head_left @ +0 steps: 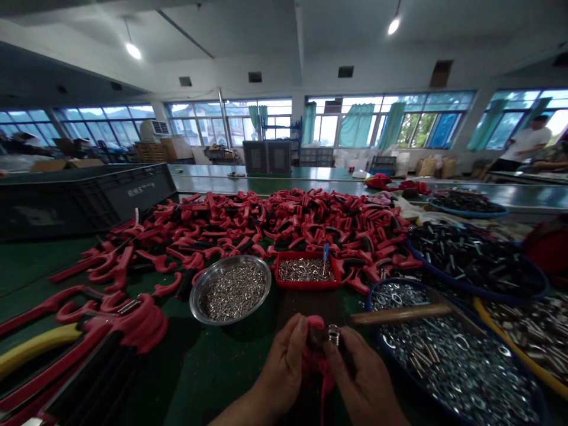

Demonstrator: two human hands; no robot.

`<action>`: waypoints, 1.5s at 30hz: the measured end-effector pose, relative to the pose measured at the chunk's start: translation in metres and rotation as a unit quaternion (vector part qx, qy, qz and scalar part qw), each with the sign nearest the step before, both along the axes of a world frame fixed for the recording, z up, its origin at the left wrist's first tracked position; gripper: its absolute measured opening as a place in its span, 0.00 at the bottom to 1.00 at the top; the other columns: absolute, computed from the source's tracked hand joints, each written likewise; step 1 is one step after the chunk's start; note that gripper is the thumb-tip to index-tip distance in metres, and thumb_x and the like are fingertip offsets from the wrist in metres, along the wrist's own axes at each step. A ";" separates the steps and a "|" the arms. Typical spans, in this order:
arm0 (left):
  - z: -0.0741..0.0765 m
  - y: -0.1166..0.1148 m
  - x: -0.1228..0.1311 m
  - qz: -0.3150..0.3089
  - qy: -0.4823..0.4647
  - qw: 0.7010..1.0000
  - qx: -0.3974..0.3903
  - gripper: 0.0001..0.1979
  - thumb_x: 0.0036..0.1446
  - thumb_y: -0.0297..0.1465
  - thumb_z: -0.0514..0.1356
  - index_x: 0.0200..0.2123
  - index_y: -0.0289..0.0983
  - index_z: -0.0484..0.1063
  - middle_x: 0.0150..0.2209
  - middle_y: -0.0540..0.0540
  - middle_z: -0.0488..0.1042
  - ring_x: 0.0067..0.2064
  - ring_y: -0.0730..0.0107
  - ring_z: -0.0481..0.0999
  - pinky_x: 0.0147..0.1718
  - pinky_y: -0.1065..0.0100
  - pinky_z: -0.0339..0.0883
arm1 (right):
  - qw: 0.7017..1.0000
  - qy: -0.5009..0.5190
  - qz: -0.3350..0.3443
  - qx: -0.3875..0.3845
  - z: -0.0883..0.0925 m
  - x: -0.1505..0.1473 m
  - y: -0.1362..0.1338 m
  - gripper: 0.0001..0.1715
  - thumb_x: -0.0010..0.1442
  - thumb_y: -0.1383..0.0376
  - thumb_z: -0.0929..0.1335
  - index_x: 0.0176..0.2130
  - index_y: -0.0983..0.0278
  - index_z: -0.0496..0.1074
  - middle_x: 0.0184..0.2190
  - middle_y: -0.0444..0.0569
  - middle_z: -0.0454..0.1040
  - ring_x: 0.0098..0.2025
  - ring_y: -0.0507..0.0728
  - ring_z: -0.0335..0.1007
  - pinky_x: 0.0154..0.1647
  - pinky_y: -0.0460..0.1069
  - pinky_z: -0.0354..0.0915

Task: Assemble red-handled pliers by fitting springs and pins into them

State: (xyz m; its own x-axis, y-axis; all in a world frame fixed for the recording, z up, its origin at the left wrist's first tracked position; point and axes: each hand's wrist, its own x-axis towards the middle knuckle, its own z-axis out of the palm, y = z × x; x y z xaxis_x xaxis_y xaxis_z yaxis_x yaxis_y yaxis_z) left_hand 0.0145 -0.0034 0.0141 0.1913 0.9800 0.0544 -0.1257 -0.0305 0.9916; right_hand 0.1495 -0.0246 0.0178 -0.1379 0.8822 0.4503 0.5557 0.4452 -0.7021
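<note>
In my left hand [280, 364] is a red plastic handle piece with a hooked end [316, 322], gripped between thumb and fingers just above the bench. My right hand [364, 374] pinches a small shiny metal coil [333, 335], seemingly a spring, close beside the hooked end. Part of the red piece is hidden behind my fingers. Beyond my hands stand a red tray [284, 285] of small metal pins, with a blue-handled screwdriver [326, 253] in it, and a steel bowl [195, 302] full of small metal parts.
A large heap of red and black handles [302, 222] spreads across the bench, with a stack of them [128, 322] at left. At right, a hammer [399, 314] lies over a blue basin [377, 337] of metal rings. A dark crate [89, 198] stands back left.
</note>
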 end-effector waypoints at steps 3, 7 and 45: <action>0.005 -0.002 -0.001 -0.024 -0.002 1.000 -0.001 0.18 0.50 0.48 0.54 0.27 0.39 0.71 0.27 0.49 0.69 0.30 0.69 0.66 0.31 0.72 0.62 | 1.000 -0.016 0.011 -0.002 -0.001 0.002 -0.001 0.10 0.61 0.62 0.58 0.37 0.62 0.65 0.31 0.48 0.70 0.33 0.54 0.68 0.33 0.46 0.65; 0.013 -0.004 -0.003 -0.047 0.005 0.999 -0.020 0.16 0.50 0.46 0.55 0.24 0.39 0.71 0.24 0.49 0.68 0.29 0.68 0.65 0.28 0.72 0.61 | 0.998 -0.053 0.045 -0.008 0.002 0.007 0.000 0.11 0.62 0.63 0.57 0.37 0.63 0.64 0.33 0.50 0.69 0.36 0.54 0.67 0.37 0.47 0.65; 0.005 0.013 0.005 -0.009 0.581 0.788 0.206 0.56 0.29 0.55 0.59 0.58 0.29 0.51 0.52 0.33 0.63 0.51 0.46 0.61 0.53 0.49 0.48 | 0.841 0.391 -0.005 -0.374 -0.016 -0.004 0.024 0.28 0.53 0.48 0.63 0.46 0.64 0.67 0.45 0.49 0.71 0.50 0.57 0.62 0.48 0.50 0.59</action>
State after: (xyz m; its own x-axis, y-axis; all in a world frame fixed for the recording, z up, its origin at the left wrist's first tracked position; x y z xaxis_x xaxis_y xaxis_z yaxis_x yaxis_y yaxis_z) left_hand 0.0199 0.0099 0.0186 0.3611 0.9211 0.1453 0.8542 -0.3893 0.3446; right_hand 0.1451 -0.0010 0.0023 -0.0496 0.9582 -0.2819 -0.2060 -0.2860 -0.9358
